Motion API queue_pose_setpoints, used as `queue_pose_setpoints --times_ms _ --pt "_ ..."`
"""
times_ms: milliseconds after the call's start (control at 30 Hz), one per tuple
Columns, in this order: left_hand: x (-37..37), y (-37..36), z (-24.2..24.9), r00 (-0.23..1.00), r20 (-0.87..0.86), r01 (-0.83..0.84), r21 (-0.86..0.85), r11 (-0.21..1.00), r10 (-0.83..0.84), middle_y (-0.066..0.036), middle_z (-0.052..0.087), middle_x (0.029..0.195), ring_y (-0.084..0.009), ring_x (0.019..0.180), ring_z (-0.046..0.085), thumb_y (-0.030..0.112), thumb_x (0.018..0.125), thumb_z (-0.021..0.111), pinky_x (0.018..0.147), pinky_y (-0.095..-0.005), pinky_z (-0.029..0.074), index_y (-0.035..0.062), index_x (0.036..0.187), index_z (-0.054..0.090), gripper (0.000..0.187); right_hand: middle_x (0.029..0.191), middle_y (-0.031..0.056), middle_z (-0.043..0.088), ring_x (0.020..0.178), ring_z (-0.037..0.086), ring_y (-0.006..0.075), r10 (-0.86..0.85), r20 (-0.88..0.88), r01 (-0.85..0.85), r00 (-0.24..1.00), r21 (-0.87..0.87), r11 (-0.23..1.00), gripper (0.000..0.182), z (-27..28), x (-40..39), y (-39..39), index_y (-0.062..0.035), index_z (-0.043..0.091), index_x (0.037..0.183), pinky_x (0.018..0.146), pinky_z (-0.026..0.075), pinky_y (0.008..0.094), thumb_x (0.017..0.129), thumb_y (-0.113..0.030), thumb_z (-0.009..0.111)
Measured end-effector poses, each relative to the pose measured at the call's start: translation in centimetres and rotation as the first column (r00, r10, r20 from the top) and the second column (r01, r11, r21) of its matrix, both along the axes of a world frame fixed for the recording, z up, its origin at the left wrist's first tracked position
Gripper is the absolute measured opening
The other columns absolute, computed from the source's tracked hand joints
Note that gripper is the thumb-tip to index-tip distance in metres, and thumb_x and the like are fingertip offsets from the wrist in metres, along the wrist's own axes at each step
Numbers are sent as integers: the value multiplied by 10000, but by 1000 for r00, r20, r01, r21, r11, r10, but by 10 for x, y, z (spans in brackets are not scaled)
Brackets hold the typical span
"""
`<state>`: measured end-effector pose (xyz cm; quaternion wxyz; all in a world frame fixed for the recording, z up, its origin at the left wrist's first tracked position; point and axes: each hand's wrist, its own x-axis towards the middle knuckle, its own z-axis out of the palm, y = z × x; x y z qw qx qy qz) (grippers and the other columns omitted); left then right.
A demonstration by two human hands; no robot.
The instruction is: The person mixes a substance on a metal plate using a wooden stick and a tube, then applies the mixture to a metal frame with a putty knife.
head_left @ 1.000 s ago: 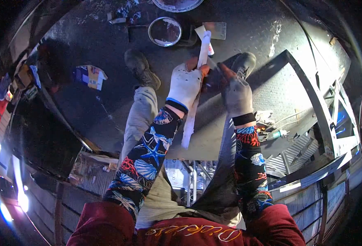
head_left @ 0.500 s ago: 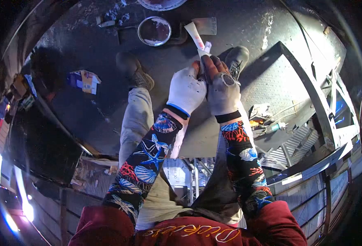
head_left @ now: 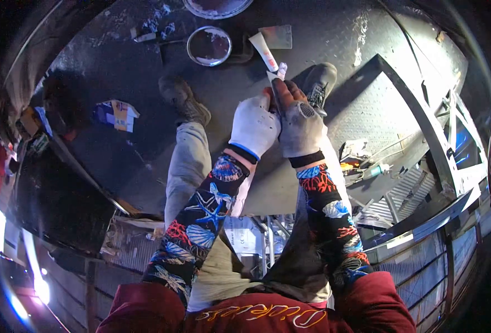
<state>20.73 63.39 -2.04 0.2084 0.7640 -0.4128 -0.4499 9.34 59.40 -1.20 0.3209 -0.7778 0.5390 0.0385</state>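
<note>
My left hand (head_left: 255,126), in a white glove with dark fingertips, is closed beside my right hand (head_left: 301,122), whose glove is greyer and has a dark round patch. The two meet at the fingers. A small white piece (head_left: 272,77) sticks up from between their fingertips; most of it is hidden. Just beyond lie a white tube (head_left: 263,51) with red print and a short whitish roll (head_left: 282,70). How far each hand grips the piece is partly covered by the fingers.
A round metal-rimmed dish (head_left: 209,46) and a larger one (head_left: 218,6) stand ahead, near a clear flat tray (head_left: 276,37). My shoes (head_left: 320,83) are on the dark floor. A printed card (head_left: 116,115) lies left; a metal frame (head_left: 417,111) and cables stand right.
My hands stay together and have barely shifted. The view has tilted slightly, and the white piece at my fingertips sits a little lower.
</note>
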Motion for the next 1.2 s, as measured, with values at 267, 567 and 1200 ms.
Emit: queue_pose_setpoints --times_ms 267,567,1200 --pt "-3 -3 6 993 8 119 25 993 -119 -244 616 705 -438 716 619 85 753 591 648 -524 481 -14 847 609 137 1243 192 598 1102 613 346 -127 -48 129 991 48 990 548 -11 -14 -5 -107 503 1327 854 544 409 803 -125 663" --pt "4 -10 4 991 -134 -6 29 1000 10 -236 620 710 -439 717 617 145 795 653 637 -503 483 -5 765 604 160 1287 123 595 1056 645 338 -99 -108 104 989 44 994 491 -13 -30 -16 -173 513 1338 841 551 416 859 -77 557" --pt "5 -16 3 967 -114 242 145 959 -227 -254 642 765 -438 775 634 120 777 546 725 -506 512 -32 957 576 237 1333 143 557 1029 647 349 -47 -63 52 997 90 995 690 -29 -15 -2 -122 384 1424 779 552 423 800 -196 668"
